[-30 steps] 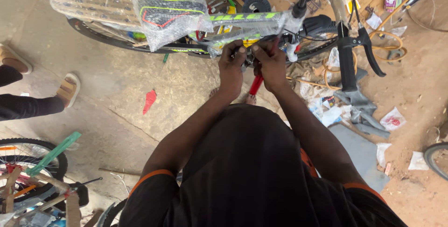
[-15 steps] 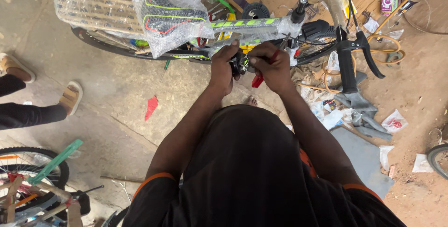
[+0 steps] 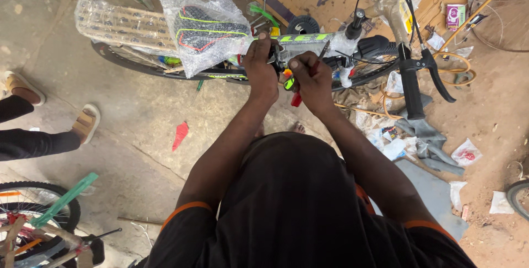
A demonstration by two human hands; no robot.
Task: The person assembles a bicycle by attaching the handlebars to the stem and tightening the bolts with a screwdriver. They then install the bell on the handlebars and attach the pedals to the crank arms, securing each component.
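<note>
The left hand (image 3: 260,69) is gripping the bike frame (image 3: 303,41) just behind the plastic-wrapped saddle (image 3: 206,28), fingers curled shut around the tube. The right hand (image 3: 312,78) is pinching a red-handled screwdriver (image 3: 308,75), its thin shaft pointing up at the frame. The bike is lying across the concrete floor (image 3: 127,130) ahead of the person, its black handlebar grip (image 3: 410,89) sticking out to the right. Sandalled feet (image 3: 85,122) are resting at the left.

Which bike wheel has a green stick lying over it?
The black-tyred wheel at bottom left: a pale green bar lies across it. The wheel at the right edge has none.
</note>
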